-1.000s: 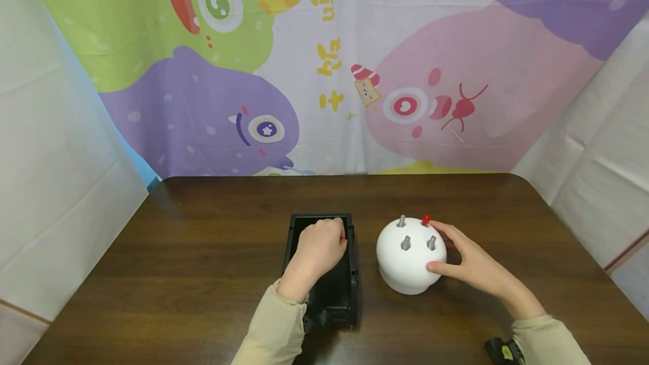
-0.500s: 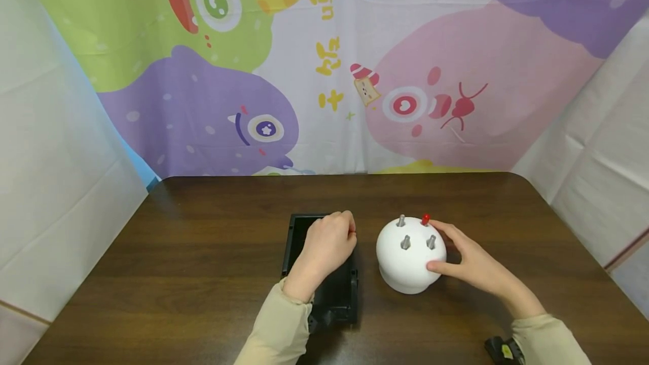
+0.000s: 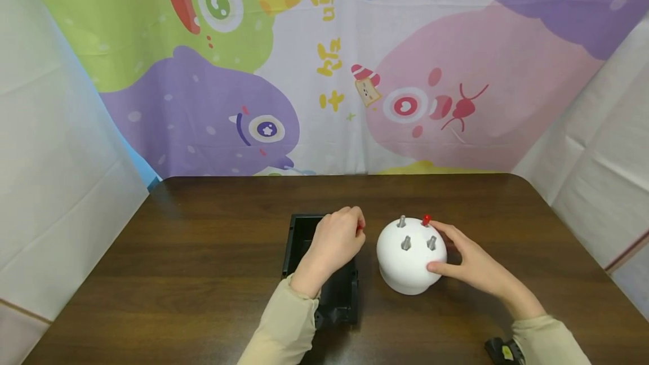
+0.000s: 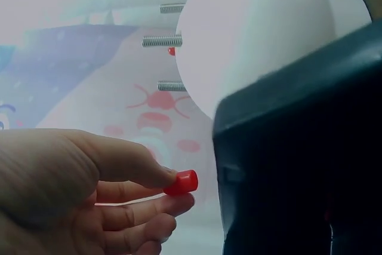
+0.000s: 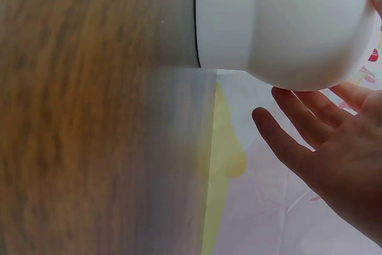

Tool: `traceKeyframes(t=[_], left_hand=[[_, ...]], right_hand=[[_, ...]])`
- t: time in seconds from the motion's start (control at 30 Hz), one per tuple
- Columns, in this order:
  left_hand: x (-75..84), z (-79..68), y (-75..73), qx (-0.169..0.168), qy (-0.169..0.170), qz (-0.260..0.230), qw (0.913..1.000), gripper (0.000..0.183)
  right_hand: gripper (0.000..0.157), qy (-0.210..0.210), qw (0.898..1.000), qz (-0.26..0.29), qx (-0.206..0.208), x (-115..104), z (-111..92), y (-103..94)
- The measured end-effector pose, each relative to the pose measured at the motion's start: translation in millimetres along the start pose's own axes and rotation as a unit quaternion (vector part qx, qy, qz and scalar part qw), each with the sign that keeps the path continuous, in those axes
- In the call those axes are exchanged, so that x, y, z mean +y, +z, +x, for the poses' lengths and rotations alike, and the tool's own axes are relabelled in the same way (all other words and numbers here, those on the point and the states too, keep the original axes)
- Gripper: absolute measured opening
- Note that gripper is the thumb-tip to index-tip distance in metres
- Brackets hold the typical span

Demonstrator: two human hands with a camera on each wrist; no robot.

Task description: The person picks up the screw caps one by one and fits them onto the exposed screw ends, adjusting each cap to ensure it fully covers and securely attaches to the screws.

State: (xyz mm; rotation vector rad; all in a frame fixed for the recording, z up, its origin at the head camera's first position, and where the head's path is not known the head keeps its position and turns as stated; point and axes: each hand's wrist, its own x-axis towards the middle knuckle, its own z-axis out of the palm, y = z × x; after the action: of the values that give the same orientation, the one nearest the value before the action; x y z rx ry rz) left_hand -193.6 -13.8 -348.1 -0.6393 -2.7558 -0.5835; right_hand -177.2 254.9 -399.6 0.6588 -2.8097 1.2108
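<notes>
Just over the right side of a black tray (image 3: 289, 246), my left hand (image 3: 333, 241) pinches a small red cap (image 4: 187, 181) between thumb and fingers. To its right stands a white dome-shaped base (image 3: 408, 263) with several upright threaded bolts (image 3: 406, 243). One bolt, at the far right of the dome, wears another red cap (image 3: 426, 220). My right hand (image 3: 471, 261) holds the dome from its right side, thumb at the front and index finger near the capped bolt. In the right wrist view, some of its fingertips (image 5: 283, 97) touch the dome while the lowest finger stands apart.
Everything stands on a dark brown wooden table (image 3: 167, 275). A cartoon-printed cloth (image 3: 329, 145) hangs behind its far edge. A small black device (image 3: 502, 350) is at the right sleeve. The tray's inside is partly hidden by the left arm.
My left hand has moved from over the tray's middle rightward and slightly away, towards the dome, and a bit of red now shows at its fingers. The right hand and dome have stayed put.
</notes>
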Motion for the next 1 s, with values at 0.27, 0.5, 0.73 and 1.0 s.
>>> traceKeyframes(t=[0.27,0.5,0.73,1.0], left_hand=[[7.8,5.9,-0.5,0.015,0.019,0.002,0.9997,0.004],[16.0,12.6,-2.2,0.019,0.025,-0.002,0.9995,0.005],[22.8,18.4,-1.9,0.008,0.021,-0.005,0.9997,0.004],[24.6,21.0,1.3,-0.003,0.018,-0.009,0.9998,0.004]], right_hand=[[0.074,-0.001,1.000,-0.003,0.001,0,0,0.2],[0.074,-0.001,1.000,-0.001,0.001,-1,0,-0.1],[0.074,0.001,1.000,0.002,-0.001,1,0,0.0],[0.074,0.002,1.000,0.004,-0.002,1,0,0.0]])
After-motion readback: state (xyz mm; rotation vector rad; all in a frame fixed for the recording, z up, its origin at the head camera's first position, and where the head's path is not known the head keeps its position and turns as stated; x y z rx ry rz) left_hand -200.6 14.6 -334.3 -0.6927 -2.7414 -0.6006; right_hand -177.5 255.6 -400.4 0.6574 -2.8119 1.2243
